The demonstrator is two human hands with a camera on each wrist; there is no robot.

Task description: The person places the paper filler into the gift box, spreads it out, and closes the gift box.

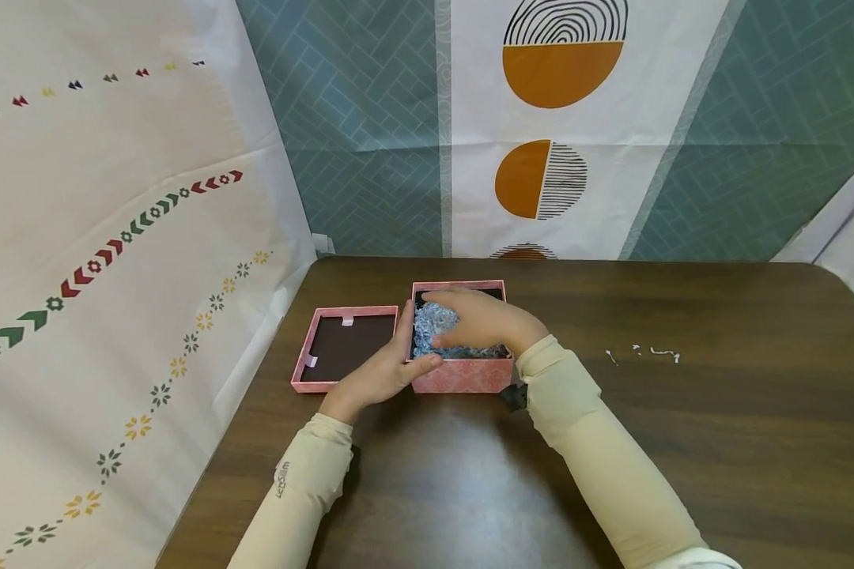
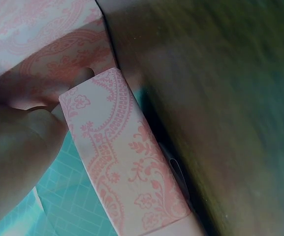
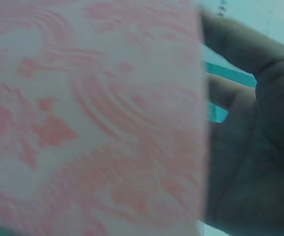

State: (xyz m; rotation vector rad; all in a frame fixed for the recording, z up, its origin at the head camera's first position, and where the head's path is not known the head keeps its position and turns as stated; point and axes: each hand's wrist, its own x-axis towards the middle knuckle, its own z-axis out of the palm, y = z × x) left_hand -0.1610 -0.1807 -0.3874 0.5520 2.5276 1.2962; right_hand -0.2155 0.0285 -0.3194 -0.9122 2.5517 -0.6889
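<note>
A pink patterned box (image 1: 462, 377) stands uncovered, with bluish-grey shredded filler (image 1: 432, 321) inside its dark interior. My left hand (image 1: 380, 371) rests against the box's left side, fingers straight along the wall and thumb at the front corner. Over the opening, my right hand (image 1: 480, 318) spreads its thumb and fingers across the filler; its fingertips touch the shreds. Left of the box lies the matching lid (image 1: 356, 310), dark inside face up. The left wrist view shows the lid's patterned side (image 2: 124, 157) close by. In the right wrist view, the box wall (image 3: 92, 118) covers part of the hand.
Small white scraps (image 1: 665, 353) lie on the brown table (image 1: 754, 442) to the right. A patterned white cloth (image 1: 149, 261) hangs along the left edge, and a teal and white curtain (image 1: 370, 190) hangs behind. A dark wrist camera (image 1: 515, 397) sits under the right wrist, near the box's front corner.
</note>
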